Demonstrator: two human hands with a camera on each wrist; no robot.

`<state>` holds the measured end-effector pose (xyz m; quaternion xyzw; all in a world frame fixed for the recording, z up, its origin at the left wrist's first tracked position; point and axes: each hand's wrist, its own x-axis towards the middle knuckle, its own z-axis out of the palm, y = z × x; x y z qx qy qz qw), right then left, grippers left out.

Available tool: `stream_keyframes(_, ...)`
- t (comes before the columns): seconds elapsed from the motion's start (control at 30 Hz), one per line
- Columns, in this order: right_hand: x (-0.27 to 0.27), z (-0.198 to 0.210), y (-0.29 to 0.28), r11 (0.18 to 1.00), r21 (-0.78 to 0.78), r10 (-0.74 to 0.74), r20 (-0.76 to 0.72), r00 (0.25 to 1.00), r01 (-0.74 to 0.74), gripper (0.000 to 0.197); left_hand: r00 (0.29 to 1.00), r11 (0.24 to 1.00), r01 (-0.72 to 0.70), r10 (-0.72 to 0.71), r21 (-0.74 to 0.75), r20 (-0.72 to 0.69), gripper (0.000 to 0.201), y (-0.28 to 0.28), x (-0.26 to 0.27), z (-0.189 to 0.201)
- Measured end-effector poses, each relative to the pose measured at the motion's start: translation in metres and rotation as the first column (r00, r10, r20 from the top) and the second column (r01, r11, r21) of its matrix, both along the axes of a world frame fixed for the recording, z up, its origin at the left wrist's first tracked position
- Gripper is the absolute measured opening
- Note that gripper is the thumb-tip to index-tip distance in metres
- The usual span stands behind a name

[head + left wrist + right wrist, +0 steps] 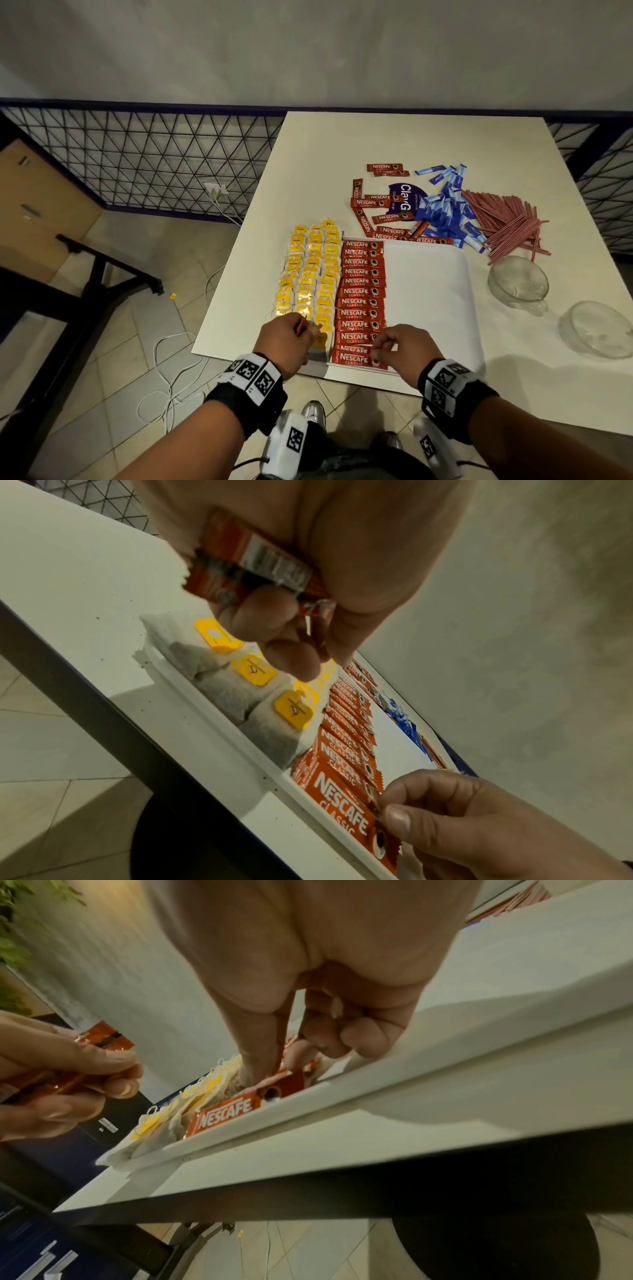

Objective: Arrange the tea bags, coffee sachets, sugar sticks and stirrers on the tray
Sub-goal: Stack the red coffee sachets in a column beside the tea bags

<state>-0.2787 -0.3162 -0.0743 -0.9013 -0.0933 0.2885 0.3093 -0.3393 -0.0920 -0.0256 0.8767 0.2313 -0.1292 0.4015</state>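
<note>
the nearest coffee sachet (354,358) is pinched at its end by the right hand (404,346) on the tray (428,291). spare sachets (253,566) are gripped in the left hand (286,339). it should be laid flush with the row, edges aligned.

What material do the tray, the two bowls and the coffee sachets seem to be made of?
Tray: probably matte white plastic, with a thin raised rim and rounded corners.
Two bowls: clear glass or perhaps clear plastic; the table shows through them, and their rims catch the light.
Coffee sachets: glossy printed foil or plastic film, with serrated ends and shiny creases.
</note>
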Motion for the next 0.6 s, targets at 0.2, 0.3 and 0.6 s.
stream_keyframes(0.2, 0.003, -0.003, -0.009, 0.999, -0.047, 0.005, -0.048, 0.999, -0.008, 0.014, 0.993, 0.992, 0.118, -0.118, 0.037, 0.002, 0.014, -0.009, 0.005, -0.002)
stream_keyframes(0.3, 0.001, -0.006, -0.005, 0.999, -0.044, 0.012, -0.045, 0.999, -0.014, 0.013, 0.963, 0.961, 0.266, -0.268, 0.078, 0.006, 0.009, -0.023, 0.006, -0.004)
stream_keyframes(0.6, 0.011, -0.005, -0.010, 0.993, -0.109, -0.036, 0.089, 0.995, 0.046, 0.014, 0.770, 0.743, 0.638, -0.618, 0.205, -0.157, 0.034, -0.051, 0.007, -0.024)
